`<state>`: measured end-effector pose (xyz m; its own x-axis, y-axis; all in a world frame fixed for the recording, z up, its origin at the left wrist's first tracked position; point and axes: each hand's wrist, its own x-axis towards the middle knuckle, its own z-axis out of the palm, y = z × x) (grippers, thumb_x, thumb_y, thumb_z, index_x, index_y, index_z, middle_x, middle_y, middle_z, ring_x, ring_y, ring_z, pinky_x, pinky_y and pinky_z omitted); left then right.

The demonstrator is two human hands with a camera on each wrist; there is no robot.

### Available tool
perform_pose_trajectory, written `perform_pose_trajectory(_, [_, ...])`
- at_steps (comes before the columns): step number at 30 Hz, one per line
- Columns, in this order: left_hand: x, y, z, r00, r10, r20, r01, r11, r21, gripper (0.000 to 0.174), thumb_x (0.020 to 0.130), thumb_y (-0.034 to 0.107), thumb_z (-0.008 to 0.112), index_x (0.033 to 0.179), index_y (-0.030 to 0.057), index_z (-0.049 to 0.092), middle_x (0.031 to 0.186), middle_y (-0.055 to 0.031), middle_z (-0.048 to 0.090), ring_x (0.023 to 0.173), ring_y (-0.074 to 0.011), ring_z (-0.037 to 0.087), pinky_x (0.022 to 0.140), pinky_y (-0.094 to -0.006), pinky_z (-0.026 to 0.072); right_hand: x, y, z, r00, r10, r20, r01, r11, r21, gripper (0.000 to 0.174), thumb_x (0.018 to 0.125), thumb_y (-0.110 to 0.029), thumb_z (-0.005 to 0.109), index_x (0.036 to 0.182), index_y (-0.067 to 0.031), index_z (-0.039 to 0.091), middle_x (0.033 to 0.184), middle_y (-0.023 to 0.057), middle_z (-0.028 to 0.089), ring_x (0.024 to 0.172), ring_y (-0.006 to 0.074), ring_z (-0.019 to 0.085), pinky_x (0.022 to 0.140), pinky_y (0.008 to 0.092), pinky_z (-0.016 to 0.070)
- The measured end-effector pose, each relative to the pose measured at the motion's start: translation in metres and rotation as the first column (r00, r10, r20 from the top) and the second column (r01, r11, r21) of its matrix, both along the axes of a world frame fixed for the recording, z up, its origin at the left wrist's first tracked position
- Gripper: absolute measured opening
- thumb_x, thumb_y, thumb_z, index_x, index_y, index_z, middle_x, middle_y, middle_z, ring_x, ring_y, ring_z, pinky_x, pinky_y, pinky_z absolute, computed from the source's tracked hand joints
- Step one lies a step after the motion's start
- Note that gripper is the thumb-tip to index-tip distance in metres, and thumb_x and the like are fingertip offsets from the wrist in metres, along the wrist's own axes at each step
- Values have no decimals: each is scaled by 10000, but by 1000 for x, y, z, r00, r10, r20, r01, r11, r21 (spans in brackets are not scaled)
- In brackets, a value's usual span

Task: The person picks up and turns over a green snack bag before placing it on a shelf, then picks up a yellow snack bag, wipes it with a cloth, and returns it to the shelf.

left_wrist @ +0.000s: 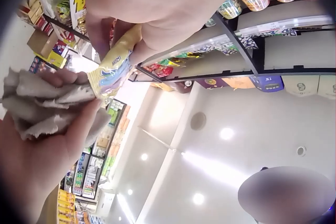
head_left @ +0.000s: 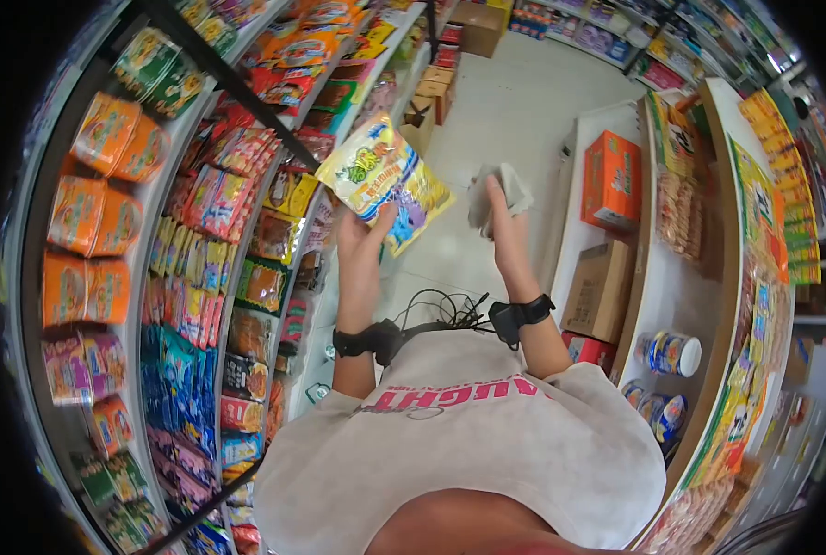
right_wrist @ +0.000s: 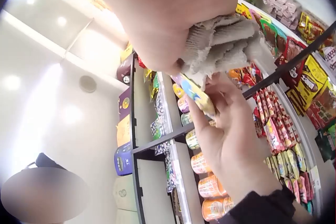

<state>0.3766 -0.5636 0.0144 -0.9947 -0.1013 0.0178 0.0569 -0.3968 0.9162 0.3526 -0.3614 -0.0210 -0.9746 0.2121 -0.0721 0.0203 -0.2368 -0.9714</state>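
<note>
My left hand [head_left: 365, 239] grips a yellow and blue snack bag [head_left: 380, 176] by its lower left edge, thumb across the printed front. The bag is tilted in front of the left shelves. To its right, my right hand [head_left: 509, 222] holds a crumpled grey cloth [head_left: 479, 199], thumb upward along it. In the left wrist view the bag [left_wrist: 116, 66] appears edge-on between fingers and thumb, with the ragged cloth [left_wrist: 47, 100] close by. The right wrist view shows the cloth [right_wrist: 223, 43] bunched in the right hand, its fingers largely hidden, beside the bag [right_wrist: 195, 94].
Shelves of packaged snacks [head_left: 214, 199] and orange noodle cups [head_left: 93, 217] line the left side. On the right, a white shelf unit bears an orange box [head_left: 612, 178], a cardboard carton [head_left: 596, 291] and blue tins [head_left: 669, 354]. Pale floor [head_left: 515, 92] runs between them.
</note>
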Motion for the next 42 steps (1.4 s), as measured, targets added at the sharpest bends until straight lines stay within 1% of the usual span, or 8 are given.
perform_pose_trajectory(5, [-3,12,-29,961,-247,123,260,960,-102,363,935,87,707,1260,-8,576,1185,-87,658,1029,-135,626,909,-279,490,29,14,28,980,162,113,-194,895,401,387,957,-423,637,1121,-77,694,809,40,672,660,96,597,539,270,476])
perform_pose_trajectory(9, [-6,40,-21,926,-335,173,339,941,3,372,966,91,665,1297,-25,540,1176,-111,659,1022,-163,649,875,-306,529,54,30,20,960,261,102,-276,943,187,415,922,-396,711,1170,-68,651,749,4,655,507,75,530,450,250,438])
perform_pose_trajectory(18, [-20,152,-4,765,-639,87,643,764,-44,432,998,100,620,1364,-74,471,1223,-153,653,1037,-175,666,876,-318,541,71,140,6,961,-158,-229,210,951,226,405,915,-272,746,1210,-23,624,935,2,696,796,60,595,687,250,510])
perform_pose_trajectory(24, [-22,300,13,629,-776,43,774,619,-134,455,999,124,626,1381,-67,470,1181,-161,684,997,-168,680,868,-300,537,139,257,22,857,-358,-370,414,907,81,416,919,-236,729,1256,-25,607,1008,7,676,737,43,579,589,228,501])
perform_pose_trajectory(28, [-2,406,22,470,-882,33,859,448,-250,562,975,76,636,1464,-39,383,1236,-146,636,1133,-183,617,968,-328,498,202,326,34,641,-578,-505,754,600,269,379,939,-200,702,1257,-16,612,1048,43,687,795,72,609,654,241,523])
perform_pose_trajectory(34, [76,547,54,82,-928,-364,893,230,-386,604,890,-29,696,1441,-32,447,1390,-145,493,1258,-220,531,1037,-337,479,297,378,67,305,-900,-310,949,259,182,279,909,-153,742,1124,11,670,972,44,710,843,94,637,793,261,522])
perform_pose_trajectory(40, [143,634,45,-135,-878,-459,839,145,-525,521,879,-36,713,1372,-29,545,1524,-135,343,1299,-232,509,1024,-324,511,341,436,73,-145,-893,-427,983,-179,42,295,880,-158,784,1066,40,670,896,13,699,785,82,625,717,260,511])
perform_pose_trajectory(42, [157,665,34,-118,-847,-519,789,238,-566,566,887,6,721,1413,-8,511,1551,-152,304,1336,-259,480,1060,-353,480,349,452,74,-114,-924,-365,985,-154,82,294,934,-140,712,1152,48,655,1030,59,696,913,131,630,833,288,502])
